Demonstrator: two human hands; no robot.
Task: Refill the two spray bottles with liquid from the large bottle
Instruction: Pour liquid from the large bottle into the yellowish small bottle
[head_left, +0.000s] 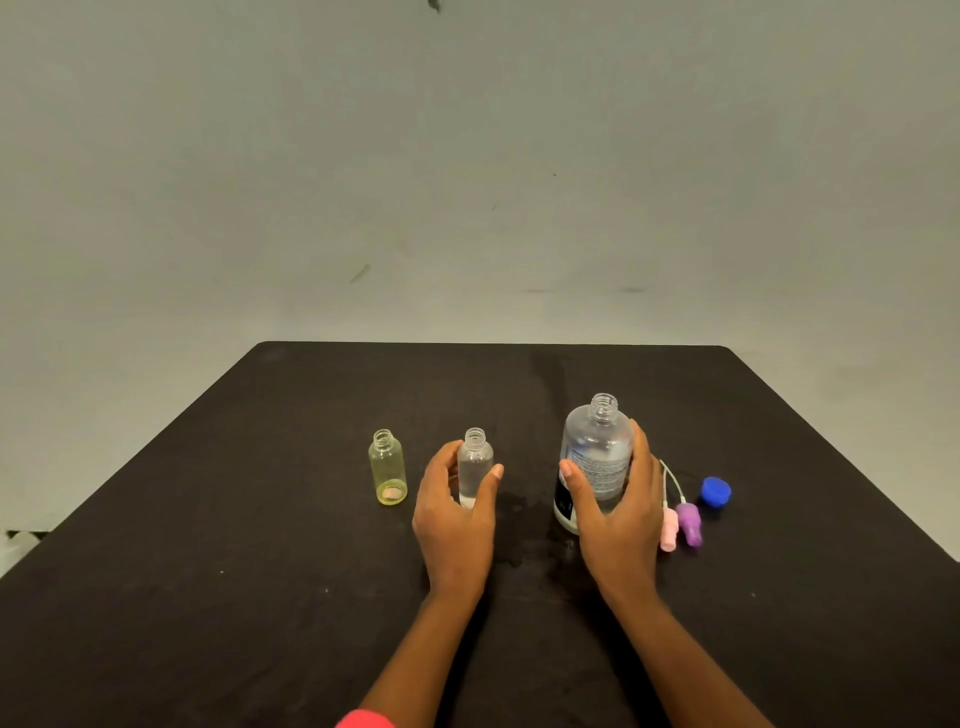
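The large clear bottle (597, 447) stands upright and uncapped on the black table (260, 597), right of centre. My right hand (618, 509) is wrapped around its lower body. A small clear spray bottle (475, 462), open at the neck and holding clear liquid, stands left of it. My left hand (454, 519) cups this bottle, thumb and fingers on either side. Whether the fingers press on it is unclear. A small yellow-tinted bottle (387, 467), also uncapped, stands apart at the far left.
To the right of the large bottle lie a pink spray head (668, 530) and a purple spray head (690, 522) with thin tubes, and a blue cap (716, 491). A wet patch darkens the table between my hands. A grey wall rises behind.
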